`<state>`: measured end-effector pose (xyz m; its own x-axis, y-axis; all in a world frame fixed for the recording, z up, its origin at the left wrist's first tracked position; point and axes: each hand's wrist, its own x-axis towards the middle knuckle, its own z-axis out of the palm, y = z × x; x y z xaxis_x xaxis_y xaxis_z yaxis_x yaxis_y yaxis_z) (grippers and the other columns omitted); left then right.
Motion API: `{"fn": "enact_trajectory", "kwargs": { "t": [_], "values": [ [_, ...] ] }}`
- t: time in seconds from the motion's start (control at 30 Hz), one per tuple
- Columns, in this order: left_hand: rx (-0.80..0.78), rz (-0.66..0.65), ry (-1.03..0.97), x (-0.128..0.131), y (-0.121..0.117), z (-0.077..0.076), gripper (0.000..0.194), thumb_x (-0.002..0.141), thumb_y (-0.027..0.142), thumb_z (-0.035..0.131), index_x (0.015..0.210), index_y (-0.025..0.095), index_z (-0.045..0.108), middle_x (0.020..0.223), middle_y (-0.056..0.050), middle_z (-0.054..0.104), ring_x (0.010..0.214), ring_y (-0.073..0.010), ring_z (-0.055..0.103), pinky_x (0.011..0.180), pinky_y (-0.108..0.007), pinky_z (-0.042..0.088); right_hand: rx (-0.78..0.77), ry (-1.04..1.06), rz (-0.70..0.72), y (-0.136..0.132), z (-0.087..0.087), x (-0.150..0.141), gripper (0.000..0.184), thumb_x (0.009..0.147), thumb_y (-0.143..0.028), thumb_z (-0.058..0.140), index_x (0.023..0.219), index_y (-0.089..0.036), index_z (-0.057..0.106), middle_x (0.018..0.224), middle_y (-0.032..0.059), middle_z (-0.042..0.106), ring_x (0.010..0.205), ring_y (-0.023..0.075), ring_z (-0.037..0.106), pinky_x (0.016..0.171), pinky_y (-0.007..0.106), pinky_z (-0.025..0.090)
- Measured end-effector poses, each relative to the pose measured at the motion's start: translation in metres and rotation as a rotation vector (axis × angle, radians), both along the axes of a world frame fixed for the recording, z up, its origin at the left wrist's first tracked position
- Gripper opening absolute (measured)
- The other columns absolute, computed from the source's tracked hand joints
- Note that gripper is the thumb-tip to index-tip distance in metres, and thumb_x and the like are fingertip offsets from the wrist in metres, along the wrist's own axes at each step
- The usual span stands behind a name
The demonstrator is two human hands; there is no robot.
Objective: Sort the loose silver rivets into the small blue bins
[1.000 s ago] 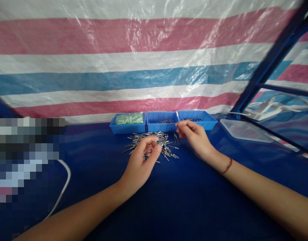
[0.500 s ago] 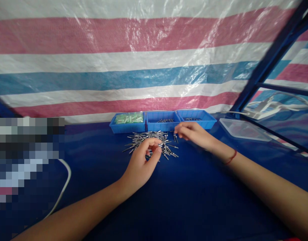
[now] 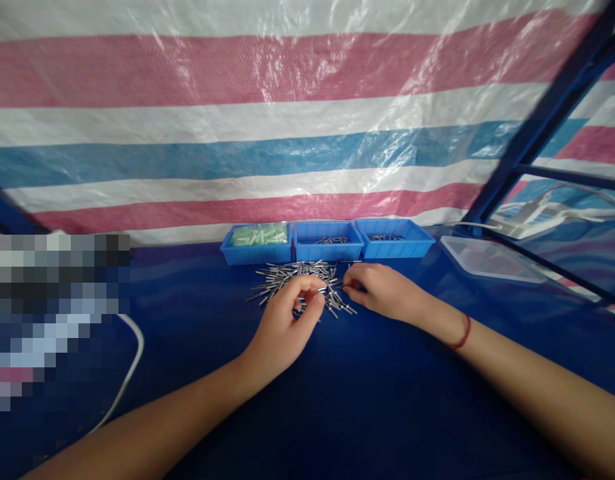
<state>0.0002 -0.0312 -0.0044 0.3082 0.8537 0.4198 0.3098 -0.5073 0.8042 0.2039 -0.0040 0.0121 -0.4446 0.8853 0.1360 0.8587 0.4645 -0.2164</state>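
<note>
A pile of silvery blind rivets (image 3: pixel 282 277) with long thin stems lies on the dark blue table, partly covered by my left hand (image 3: pixel 286 320). That hand is curled, thumb and forefinger close together, and a short metal end of a rivet shows between their tips. My right hand (image 3: pixel 382 290), with a red string at the wrist, is at the pile's right edge. Its thumb and forefinger pinch at a thin rivet there, mostly hidden by the fingertips.
Behind the pile stand three blue bins in a row: the left bin (image 3: pixel 257 255) holds green-and-white pieces in clear plastic, the middle bin (image 3: pixel 327 252) and right bin (image 3: pixel 397 249) hold metal pieces. A clear plastic lid (image 3: pixel 487 259), power strip (image 3: pixel 530 217) and white cable (image 3: pixel 137 350) lie around.
My right hand has come down and slightly left, from in front of the right bin to the pile's right edge. My left hand has hardly moved.
</note>
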Motion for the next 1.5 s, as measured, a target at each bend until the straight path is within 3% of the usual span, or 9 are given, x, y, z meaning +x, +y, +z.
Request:
{"fn": "enact_trajectory", "kwargs": {
  "t": [0.13,0.27,0.43,0.6,0.9,1.2,1.5],
  "values": [
    [-0.014,0.011,0.012,0.002,0.001,-0.002,0.016,0.087,0.022,0.050,0.102,0.020,0.058,0.091,-0.002,0.064,0.083,-0.0159,0.059,0.072,-0.029,0.043,0.023,0.134,-0.009,-0.002,0.000,-0.005,0.011,0.082,-0.015,0.048,0.074,-0.017,0.055,0.075,0.0041,0.057,0.065,0.0141,0.051,0.060,0.027,0.036],
    [-0.043,0.047,0.023,0.002,0.003,-0.004,0.030,0.087,0.026,0.054,0.116,0.020,0.052,0.099,-0.005,0.064,0.089,-0.0182,0.060,0.075,-0.031,0.045,-0.011,0.637,0.051,-0.010,0.001,-0.019,0.014,0.089,-0.026,0.045,0.080,-0.017,0.053,0.081,0.0040,0.054,0.074,0.0144,0.051,0.068,0.028,0.041],
    [0.112,-0.053,0.074,0.000,0.002,-0.002,0.014,0.088,0.024,0.053,0.100,0.020,0.061,0.104,-0.005,0.064,0.099,-0.0192,0.057,0.089,-0.034,0.042,-0.220,1.013,0.142,-0.026,0.002,-0.039,0.017,0.088,-0.034,0.051,0.082,-0.019,0.055,0.085,0.0022,0.050,0.082,0.0140,0.049,0.074,0.028,0.041],
    [0.111,-0.065,0.074,-0.001,-0.001,0.000,0.013,0.091,0.023,0.049,0.092,0.019,0.061,0.094,-0.004,0.064,0.090,-0.0168,0.059,0.082,-0.029,0.044,-0.369,1.211,0.151,-0.033,0.000,-0.046,0.017,0.085,-0.036,0.056,0.082,-0.019,0.056,0.082,0.0004,0.050,0.073,0.0116,0.048,0.065,0.025,0.041],
    [0.098,-0.093,0.116,0.000,0.000,0.002,0.017,0.092,0.025,0.045,0.087,0.017,0.059,0.080,-0.002,0.061,0.076,-0.0144,0.057,0.073,-0.027,0.044,-0.224,1.151,0.082,-0.033,0.009,-0.043,0.013,0.079,-0.032,0.063,0.080,-0.020,0.062,0.078,-0.0007,0.057,0.071,0.0117,0.053,0.067,0.027,0.044],
    [0.066,-0.073,0.070,0.000,-0.002,0.004,0.010,0.087,0.024,0.052,0.090,0.019,0.060,0.086,-0.001,0.065,0.079,-0.0147,0.058,0.073,-0.026,0.044,-0.092,1.044,0.111,-0.035,0.008,-0.044,0.015,0.083,-0.033,0.058,0.078,-0.019,0.061,0.076,0.0008,0.057,0.067,0.0121,0.053,0.061,0.027,0.044],
    [0.031,-0.029,0.028,0.001,-0.003,0.005,0.009,0.088,0.024,0.051,0.091,0.020,0.058,0.089,-0.001,0.065,0.080,-0.0149,0.058,0.074,-0.027,0.045,0.116,0.883,0.157,-0.037,0.008,-0.041,0.010,0.087,-0.026,0.053,0.081,-0.020,0.058,0.079,0.0026,0.055,0.074,0.0145,0.052,0.067,0.030,0.044]
  ]
}}
